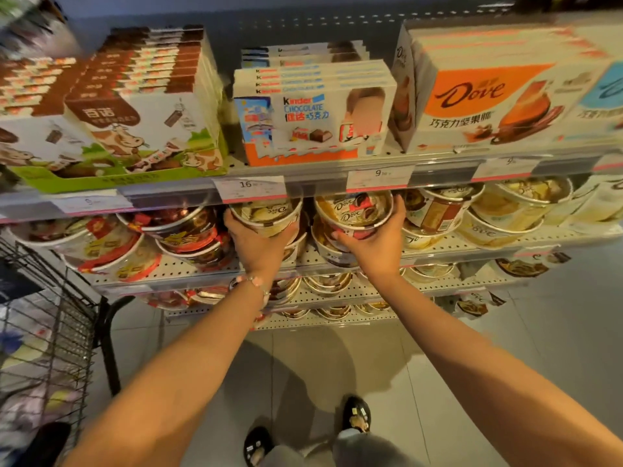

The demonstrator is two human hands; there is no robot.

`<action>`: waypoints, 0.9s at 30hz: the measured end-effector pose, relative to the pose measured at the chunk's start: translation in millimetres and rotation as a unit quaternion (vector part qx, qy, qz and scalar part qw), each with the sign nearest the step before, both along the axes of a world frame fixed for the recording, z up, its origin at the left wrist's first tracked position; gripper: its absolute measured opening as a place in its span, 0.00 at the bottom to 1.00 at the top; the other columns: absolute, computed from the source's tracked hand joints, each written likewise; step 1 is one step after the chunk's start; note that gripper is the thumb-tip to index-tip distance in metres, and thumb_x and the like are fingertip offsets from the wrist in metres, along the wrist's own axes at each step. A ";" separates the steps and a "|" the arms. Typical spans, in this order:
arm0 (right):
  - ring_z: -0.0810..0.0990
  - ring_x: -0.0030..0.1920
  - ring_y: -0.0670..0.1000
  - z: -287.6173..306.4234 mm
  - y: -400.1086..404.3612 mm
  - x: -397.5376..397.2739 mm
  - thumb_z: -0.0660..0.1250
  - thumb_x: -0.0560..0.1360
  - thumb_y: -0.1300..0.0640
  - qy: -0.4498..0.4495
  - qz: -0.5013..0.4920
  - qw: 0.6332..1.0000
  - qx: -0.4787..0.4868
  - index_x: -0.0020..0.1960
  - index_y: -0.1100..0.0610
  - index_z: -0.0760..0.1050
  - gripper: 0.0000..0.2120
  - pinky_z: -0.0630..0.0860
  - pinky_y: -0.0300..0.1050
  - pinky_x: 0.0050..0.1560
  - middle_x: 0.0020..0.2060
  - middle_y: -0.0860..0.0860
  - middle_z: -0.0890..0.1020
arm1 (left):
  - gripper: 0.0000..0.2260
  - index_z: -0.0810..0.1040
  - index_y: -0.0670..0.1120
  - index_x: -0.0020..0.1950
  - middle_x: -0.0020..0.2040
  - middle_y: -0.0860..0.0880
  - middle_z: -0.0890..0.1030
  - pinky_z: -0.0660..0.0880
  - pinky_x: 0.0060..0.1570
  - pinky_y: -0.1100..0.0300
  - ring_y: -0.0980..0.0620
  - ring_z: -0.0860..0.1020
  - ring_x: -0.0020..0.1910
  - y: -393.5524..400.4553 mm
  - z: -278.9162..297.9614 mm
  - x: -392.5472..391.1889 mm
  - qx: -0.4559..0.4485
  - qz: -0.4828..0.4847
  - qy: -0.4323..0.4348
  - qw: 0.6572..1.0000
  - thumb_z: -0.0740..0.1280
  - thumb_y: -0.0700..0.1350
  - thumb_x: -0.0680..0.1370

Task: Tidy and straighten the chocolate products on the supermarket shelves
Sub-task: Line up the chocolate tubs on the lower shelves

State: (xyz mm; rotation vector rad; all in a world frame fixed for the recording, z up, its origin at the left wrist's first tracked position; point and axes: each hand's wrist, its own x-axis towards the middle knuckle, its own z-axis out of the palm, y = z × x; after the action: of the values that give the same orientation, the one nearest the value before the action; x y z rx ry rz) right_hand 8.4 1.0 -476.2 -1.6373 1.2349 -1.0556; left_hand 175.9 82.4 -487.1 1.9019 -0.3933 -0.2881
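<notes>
Two Dove tubs held: left hand (pixel 258 242) grips cream tub (pixel 266 215), right hand (pixel 374 242) grips brown tub (pixel 354 210)

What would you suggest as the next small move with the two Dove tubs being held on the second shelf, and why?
Probably set both down squarely on the tubs beneath them, logos facing out. The left hand grips a Dove tub and the right hand grips another tub, both tilted forward just under the price rail, while stacked tubs sit directly below.
</notes>
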 end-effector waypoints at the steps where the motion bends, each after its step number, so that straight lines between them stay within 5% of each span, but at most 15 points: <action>1: 0.68 0.65 0.45 -0.2 -6.4 -5.3 0.83 0.55 0.53 -0.007 0.026 1.000 0.010 0.74 0.58 0.51 0.57 0.64 0.34 0.64 0.66 0.50 0.68 | 0.54 0.52 0.48 0.73 0.66 0.44 0.70 0.63 0.56 0.62 0.47 0.70 0.62 2.8 0.1 3.6 0.006 -0.004 0.005 1.000 0.81 0.53 0.56; 6: 0.72 0.58 0.45 -1.0 -37.1 -28.6 0.83 0.55 0.58 0.029 0.146 0.988 0.044 0.68 0.59 0.58 0.50 0.70 0.30 0.55 0.57 0.46 0.70 | 0.48 0.58 0.49 0.70 0.57 0.57 0.72 0.67 0.54 0.66 0.58 0.70 0.58 22.6 0.7 35.7 0.019 -0.115 -0.009 0.993 0.82 0.52 0.57; 10: 0.72 0.63 0.50 0.6 -50.9 -41.1 0.80 0.59 0.66 0.002 0.237 0.967 0.089 0.70 0.59 0.57 0.47 0.72 0.46 0.64 0.62 0.52 0.71 | 0.43 0.63 0.56 0.67 0.61 0.54 0.76 0.71 0.63 0.53 0.55 0.74 0.62 33.3 7.6 57.7 0.001 -0.231 0.072 0.970 0.82 0.47 0.58; 14: 0.68 0.68 0.51 -4.5 -40.7 -39.3 0.78 0.62 0.68 -0.031 0.214 0.970 0.109 0.74 0.57 0.53 0.49 0.68 0.51 0.69 0.68 0.54 0.67 | 0.40 0.64 0.59 0.67 0.63 0.53 0.76 0.68 0.67 0.48 0.55 0.73 0.63 39.6 9.4 62.8 -0.018 -0.265 0.092 0.960 0.80 0.47 0.60; 19: 0.64 0.66 0.40 -23.9 -5.1 -26.5 0.80 0.60 0.60 -0.029 0.116 0.991 0.056 0.75 0.57 0.52 0.53 0.61 0.25 0.65 0.68 0.50 0.66 | 0.37 0.58 0.49 0.73 0.68 0.51 0.71 0.66 0.69 0.50 0.57 0.70 0.66 37.2 -7.7 48.6 -0.024 -0.225 0.036 0.973 0.74 0.37 0.70; 24: 0.68 0.68 0.49 -23.0 0.3 -3.0 0.82 0.53 0.46 -0.048 0.059 0.996 0.049 0.73 0.59 0.53 0.59 0.66 0.46 0.70 0.67 0.55 0.68 | 0.50 0.56 0.46 0.71 0.67 0.48 0.68 0.65 0.69 0.51 0.52 0.68 0.67 20.8 -14.7 21.0 -0.044 -0.118 -0.013 0.992 0.80 0.53 0.57; 27: 0.68 0.68 0.50 -29.0 2.7 6.2 0.81 0.52 0.42 -0.034 0.008 0.999 0.040 0.73 0.58 0.54 0.59 0.66 0.48 0.69 0.67 0.55 0.68 | 0.58 0.52 0.44 0.74 0.70 0.44 0.64 0.60 0.69 0.58 0.49 0.64 0.69 9.2 -22.2 12.0 -0.041 -0.058 -0.011 0.997 0.82 0.55 0.54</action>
State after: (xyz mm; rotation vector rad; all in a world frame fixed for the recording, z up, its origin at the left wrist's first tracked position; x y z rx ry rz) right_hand 14.7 3.7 -505.2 -1.5368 1.2021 -1.0298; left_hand 187.9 91.6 -509.3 1.8065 -0.5248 -0.3238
